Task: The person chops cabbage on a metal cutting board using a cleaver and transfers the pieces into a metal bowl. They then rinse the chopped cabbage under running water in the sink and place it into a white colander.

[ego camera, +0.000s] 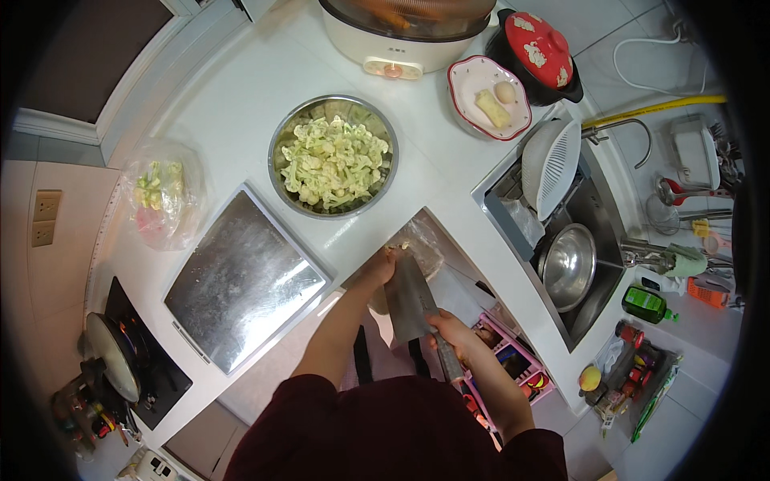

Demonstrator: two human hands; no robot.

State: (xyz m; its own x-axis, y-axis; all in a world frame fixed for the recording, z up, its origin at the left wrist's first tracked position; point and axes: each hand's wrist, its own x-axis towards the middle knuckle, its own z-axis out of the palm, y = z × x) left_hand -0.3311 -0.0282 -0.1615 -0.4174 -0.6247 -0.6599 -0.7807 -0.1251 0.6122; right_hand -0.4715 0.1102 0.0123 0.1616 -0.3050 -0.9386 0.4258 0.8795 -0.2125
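Note:
A metal cleaver (408, 303) is in my right hand (455, 334), gripped by the handle below the counter's front edge. Its broad blade points away from me. My left hand (381, 267) is at the far end of the blade, fingers curled against it. Small pale bits (397, 246) show by those fingertips; whether the hand grips anything is unclear. Just beyond hangs or lies a clear plastic bag (428, 249), partly hidden by hand and blade. On the counter above, cut cauliflower (334, 161) fills a stainless steel bowl (277, 191).
A metal cutting board (240, 282) lies left, near a plastic bag of vegetable pieces (159, 198). An electric steamer (400, 45), a red-rimmed dish (472, 75) and a red-lidded pot (539, 48) stand behind. The sink (604, 252) is right, a pink rack (511, 355) below.

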